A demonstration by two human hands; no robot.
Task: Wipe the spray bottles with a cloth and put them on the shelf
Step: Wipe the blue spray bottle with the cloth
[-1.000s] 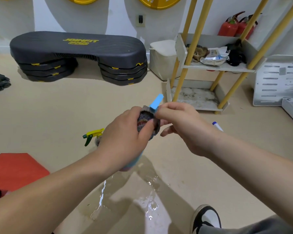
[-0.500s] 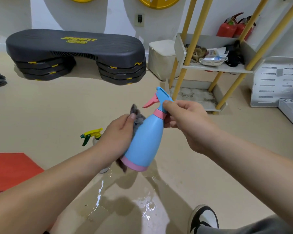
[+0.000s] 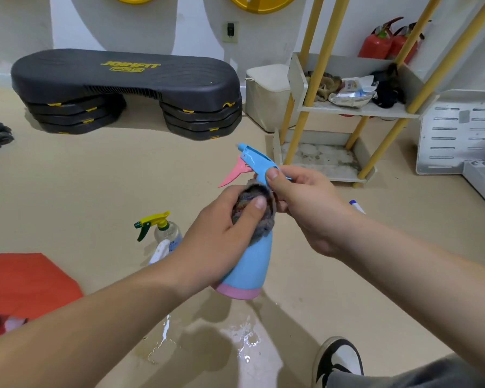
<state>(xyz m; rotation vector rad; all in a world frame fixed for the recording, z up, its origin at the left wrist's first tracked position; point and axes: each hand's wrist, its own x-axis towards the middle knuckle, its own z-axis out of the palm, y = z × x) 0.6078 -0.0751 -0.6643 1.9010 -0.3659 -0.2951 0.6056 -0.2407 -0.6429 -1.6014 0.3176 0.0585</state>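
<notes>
Spray bottle (image 3: 249, 264) held over open floor (image 3: 95, 191).

the held spray bottle (image 3: 249, 266) is in the middle above the floor (image 3: 95, 191), between the left grip (image 3: 221, 239) and the right grip (image 3: 305, 208), the cloth (image 3: 261, 222) around its neck. a second spray bottle (image 3: 164, 229) stands on the floor to its left. behind, the step platform (image 3: 123, 79) is left, the shelf (image 3: 375, 111) right, a bin (image 3: 266, 96) between them.
</notes>
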